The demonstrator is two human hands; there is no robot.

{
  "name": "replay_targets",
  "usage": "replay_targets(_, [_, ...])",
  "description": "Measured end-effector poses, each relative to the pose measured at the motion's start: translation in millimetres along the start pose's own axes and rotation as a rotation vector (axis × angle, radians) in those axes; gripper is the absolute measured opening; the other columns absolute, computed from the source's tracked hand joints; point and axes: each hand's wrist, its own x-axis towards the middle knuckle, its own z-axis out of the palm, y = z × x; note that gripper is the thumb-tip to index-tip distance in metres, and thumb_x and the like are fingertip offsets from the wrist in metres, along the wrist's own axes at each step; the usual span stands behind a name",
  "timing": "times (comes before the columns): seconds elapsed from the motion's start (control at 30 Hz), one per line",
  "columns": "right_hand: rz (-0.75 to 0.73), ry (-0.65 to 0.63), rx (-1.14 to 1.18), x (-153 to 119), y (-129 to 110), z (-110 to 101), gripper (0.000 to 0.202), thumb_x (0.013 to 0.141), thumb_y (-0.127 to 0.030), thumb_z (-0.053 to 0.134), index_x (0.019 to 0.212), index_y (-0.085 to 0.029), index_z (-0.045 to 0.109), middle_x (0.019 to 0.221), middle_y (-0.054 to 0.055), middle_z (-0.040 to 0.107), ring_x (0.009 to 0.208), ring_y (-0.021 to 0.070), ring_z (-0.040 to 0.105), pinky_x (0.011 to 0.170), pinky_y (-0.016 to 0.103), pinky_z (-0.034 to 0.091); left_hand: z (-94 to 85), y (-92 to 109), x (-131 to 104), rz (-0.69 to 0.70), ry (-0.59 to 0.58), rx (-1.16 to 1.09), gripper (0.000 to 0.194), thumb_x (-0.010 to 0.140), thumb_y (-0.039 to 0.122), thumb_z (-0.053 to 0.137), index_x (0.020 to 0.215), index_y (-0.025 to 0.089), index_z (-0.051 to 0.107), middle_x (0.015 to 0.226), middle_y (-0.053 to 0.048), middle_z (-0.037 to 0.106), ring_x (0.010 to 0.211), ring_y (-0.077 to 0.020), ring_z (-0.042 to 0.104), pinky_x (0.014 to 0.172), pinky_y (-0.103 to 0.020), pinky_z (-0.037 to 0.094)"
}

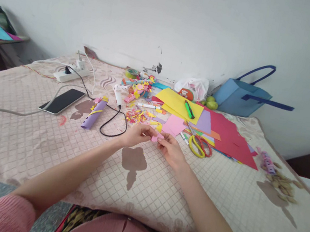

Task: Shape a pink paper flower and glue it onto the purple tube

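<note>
— How are your fingers set?
— My left hand (138,134) has thumb and fingertips almost together on 1 side of the pink piece (155,136); my right hand (171,149) pinches its other side, just as narrowly.
— Where's the piece, then?
— Between my 2 hands, above the cloth (157,188), nearer me than the pink sheets (174,124). I can't tell its exact shape.
— How would you handle it well?
— Lightly, I think: tips only, close to the edges, so it doesn't crease. I'd keep 1 hand steady and let the other do any bending.
— Anything to mind around you?
— The scissors (200,142) lie just beside my right hand, so I'd keep my knuckles clear. Beyond my left are scraps (137,117) that could cling. Farther off are the glue gun (118,95) and the knife (189,109).
</note>
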Motion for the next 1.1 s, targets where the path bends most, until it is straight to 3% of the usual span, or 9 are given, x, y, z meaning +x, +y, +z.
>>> replay_targets(0.2, [-0.047,0.011,-0.056,0.6,5.3,-0.5,0.031,0.054,-0.023,0.072,0.080,-0.021,0.055,0.068,-0.004,0.057,0.057,0.0089,0.049,0.057,0.024,0.038,7.7,-0.9,-3.4,0.051,0.053,0.131,0.015,0.071,0.024,0.059,0.084,0.016,0.064,0.085,-0.005,0.063,0.075,-0.0127,0.058,0.067,-0.023,0.046])
replay_targets(0.5, [-0.102,0.033,-0.025,-4.8,4.7,7.9,0.026,0.057,-0.021,0.070,0.079,-0.021,0.056,0.067,-0.004,0.056,0.058,0.0085,0.048,0.058,0.024,0.037,11.3,-12.0,-1.1,-0.025,0.094,-0.051,0.022,0.071,0.032,0.063,0.083,0.013,0.062,0.082,-0.007,0.065,0.074,-0.0133,0.060,0.071,-0.026,0.047])
replay_targets(0.7, [-0.173,0.067,-0.060,-4.6,6.5,8.1,0.025,0.059,-0.022,0.069,0.080,-0.021,0.056,0.072,-0.003,0.056,0.063,0.0092,0.049,0.059,0.024,0.040,10.2,-9.0,-1.4,0.016,0.125,-0.011,0.019,0.069,0.029,0.064,0.078,0.013,0.063,0.081,-0.006,0.064,0.073,-0.0129,0.060,0.070,-0.026,0.047])
replay_targets(1.1, [-0.192,0.042,-0.085,-4.9,9.3,9.1,0.023,0.061,-0.020,0.068,0.081,-0.021,0.057,0.071,-0.004,0.057,0.062,0.0087,0.049,0.060,0.023,0.039,13.5,-16.4,-0.1,-0.221,0.147,-0.316,0.030,0.062,0.033,0.071,0.076,0.010,0.059,0.070,-0.004,0.064,0.063,-0.0094,0.058,0.064,-0.025,0.047])
